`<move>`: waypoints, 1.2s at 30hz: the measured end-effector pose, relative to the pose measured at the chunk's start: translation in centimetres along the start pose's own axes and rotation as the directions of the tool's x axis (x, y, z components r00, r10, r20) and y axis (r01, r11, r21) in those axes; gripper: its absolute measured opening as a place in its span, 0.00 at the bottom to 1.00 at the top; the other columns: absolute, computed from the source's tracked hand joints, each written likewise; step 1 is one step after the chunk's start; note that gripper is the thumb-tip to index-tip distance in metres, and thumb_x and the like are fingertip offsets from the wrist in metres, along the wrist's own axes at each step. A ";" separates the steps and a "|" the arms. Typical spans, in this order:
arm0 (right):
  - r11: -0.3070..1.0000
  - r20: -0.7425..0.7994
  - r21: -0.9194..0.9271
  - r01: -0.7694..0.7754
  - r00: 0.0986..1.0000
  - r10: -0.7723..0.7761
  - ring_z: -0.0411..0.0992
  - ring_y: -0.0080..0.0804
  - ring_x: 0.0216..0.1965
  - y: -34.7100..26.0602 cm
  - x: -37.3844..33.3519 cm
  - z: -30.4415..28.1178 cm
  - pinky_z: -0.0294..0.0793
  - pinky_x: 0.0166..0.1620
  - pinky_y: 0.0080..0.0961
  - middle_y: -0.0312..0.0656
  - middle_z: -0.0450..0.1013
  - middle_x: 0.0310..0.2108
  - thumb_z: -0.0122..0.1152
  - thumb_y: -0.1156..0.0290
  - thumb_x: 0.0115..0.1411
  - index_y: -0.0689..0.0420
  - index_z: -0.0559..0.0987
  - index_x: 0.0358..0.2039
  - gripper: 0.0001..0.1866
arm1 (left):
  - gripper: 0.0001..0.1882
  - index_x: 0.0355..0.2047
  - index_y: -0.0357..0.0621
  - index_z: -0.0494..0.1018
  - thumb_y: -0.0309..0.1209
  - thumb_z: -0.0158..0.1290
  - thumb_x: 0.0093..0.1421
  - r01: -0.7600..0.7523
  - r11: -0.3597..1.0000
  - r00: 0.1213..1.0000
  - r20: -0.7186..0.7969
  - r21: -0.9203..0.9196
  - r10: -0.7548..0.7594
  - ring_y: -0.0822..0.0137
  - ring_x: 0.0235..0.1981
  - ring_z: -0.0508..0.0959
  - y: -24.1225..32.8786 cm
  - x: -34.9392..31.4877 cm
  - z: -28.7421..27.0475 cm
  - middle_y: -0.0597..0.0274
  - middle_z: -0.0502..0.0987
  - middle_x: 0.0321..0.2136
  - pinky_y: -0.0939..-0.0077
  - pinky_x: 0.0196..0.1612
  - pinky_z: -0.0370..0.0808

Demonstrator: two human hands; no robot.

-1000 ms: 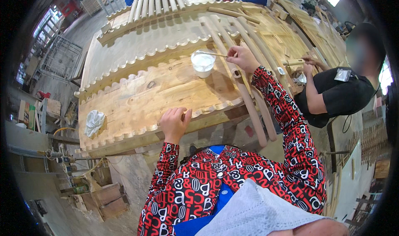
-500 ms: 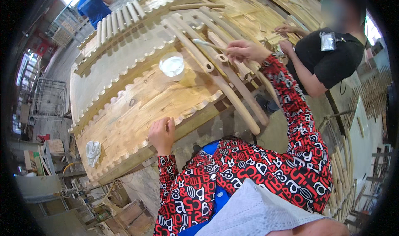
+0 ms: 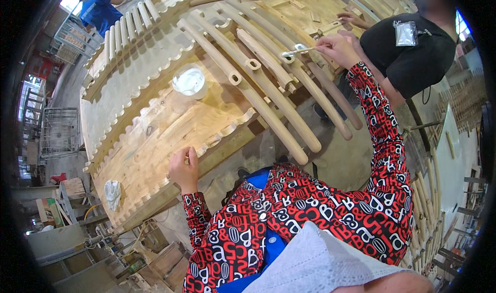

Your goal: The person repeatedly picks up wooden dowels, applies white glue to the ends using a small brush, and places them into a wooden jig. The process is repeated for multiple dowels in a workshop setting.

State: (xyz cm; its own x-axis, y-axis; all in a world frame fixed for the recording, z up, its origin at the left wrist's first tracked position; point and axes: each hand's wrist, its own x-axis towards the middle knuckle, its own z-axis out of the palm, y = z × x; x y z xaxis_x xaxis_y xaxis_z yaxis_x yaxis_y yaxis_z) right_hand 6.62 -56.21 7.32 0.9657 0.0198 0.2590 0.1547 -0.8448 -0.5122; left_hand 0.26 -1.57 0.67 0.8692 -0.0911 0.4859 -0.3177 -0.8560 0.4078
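Note:
My right hand (image 3: 338, 50) pinches a thin wooden stick (image 3: 306, 50) whose tip is coated white. That tip is at the oval slot (image 3: 288, 58) of a long round wooden post, where white stuff shows. Beside this post lie several similar posts; one slotted post (image 3: 268, 115) is nearest the tub. A clear plastic tub (image 3: 189, 81) of white, glue-like liquid stands on the plywood board, left of the posts. My left hand (image 3: 184, 168) is loosely closed at the scalloped front edge of the board, with nothing visible in it.
A crumpled white cloth (image 3: 112, 194) lies at the board's left corner. Scalloped wooden rails (image 3: 139, 94) cross the board, and short wooden rods (image 3: 132, 27) sit in the far one. A co-worker in black (image 3: 400, 60) works close on the right. Another person in blue (image 3: 98, 9) stands far left.
My right hand has moved right with the stick, bringing its white tip to another post's slot. The view has shifted, so the board, tub and posts appear farther left. My left hand stays closed.

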 end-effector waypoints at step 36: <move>0.939 -0.186 -0.263 0.220 0.944 -0.273 0.69 0.28 0.42 1.0 1.2 5.1 0.57 0.46 0.37 0.29 0.73 0.32 0.67 0.61 0.51 0.45 0.82 0.28 0.06 | 0.07 0.29 0.46 0.79 0.35 0.57 0.56 0.073 0.997 0.996 -0.048 0.032 -0.071 0.67 0.22 0.75 -2.3 -0.6 0.9 0.63 0.78 0.21 0.72 0.27 0.70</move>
State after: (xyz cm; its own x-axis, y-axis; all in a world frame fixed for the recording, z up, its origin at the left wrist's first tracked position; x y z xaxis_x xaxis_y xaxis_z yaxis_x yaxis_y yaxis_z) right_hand 9.04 -54.33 2.91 0.8302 0.1501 0.5369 0.3033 -0.9297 -0.2089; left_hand 0.82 0.04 -1.26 0.8703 -0.0055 0.4925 -0.2416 -0.8761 0.4172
